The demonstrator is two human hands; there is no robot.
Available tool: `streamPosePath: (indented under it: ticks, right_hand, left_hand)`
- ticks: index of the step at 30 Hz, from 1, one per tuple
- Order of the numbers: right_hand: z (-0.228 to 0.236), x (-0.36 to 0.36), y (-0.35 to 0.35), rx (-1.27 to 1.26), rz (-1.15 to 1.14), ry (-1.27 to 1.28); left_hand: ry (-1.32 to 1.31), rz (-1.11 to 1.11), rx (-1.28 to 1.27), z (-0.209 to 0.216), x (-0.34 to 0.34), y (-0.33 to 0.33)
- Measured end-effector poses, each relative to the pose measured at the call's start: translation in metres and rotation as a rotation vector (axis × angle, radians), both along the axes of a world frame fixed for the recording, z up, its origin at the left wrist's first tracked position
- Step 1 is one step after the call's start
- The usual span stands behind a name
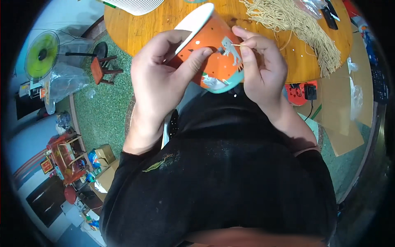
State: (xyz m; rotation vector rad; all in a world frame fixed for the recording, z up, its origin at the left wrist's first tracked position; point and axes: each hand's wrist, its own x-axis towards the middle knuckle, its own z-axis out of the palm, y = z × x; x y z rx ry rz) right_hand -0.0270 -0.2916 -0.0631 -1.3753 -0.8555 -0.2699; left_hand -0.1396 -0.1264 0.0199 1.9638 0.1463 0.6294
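An orange paper bucket (pixel 214 66) with a white inside, a teal bottom band and grey animal pictures is tilted in front of me, above the near edge of the table. My left hand (pixel 162 70) is closed round its rim on the left, thumb pressed on the printed outside wall. At the bucket's right side my right hand (pixel 263 61) pinches a thin beige cord, whose tip touches or nearly touches the wall by a grey animal picture. The cord appears to trail to a loose heap of beige cord (pixel 296 24) on the table.
A stack of white ribbed-looking pieces (pixel 138 5) lies at the table's (pixel 135 35) far left. A black object (pixel 330 17) and clear plastic (pixel 308 6) are far right. Left on the floor stand a green fan (pixel 42 55) and a small stool (pixel 101 70). Cardboard (pixel 341 94) lies right.
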Motion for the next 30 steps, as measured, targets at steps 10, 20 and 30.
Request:
streamPosePath:
  ticks: [10, 20, 30]
  right_hand:
    - [0.017, -0.019, 0.003, -0.079, -0.067, 0.104]
    - [0.02, -0.021, -0.006, -0.161, -0.113, -0.035]
    - [0.018, -0.019, -0.008, -0.172, -0.173, -0.103]
  left_hand:
    - [0.232, -0.012, 0.234, 0.001, 0.009, -0.01]
    - [0.158, -0.051, 0.153, -0.005, 0.013, -0.013]
    - [0.172, -0.061, 0.159, -0.006, 0.014, -0.017]
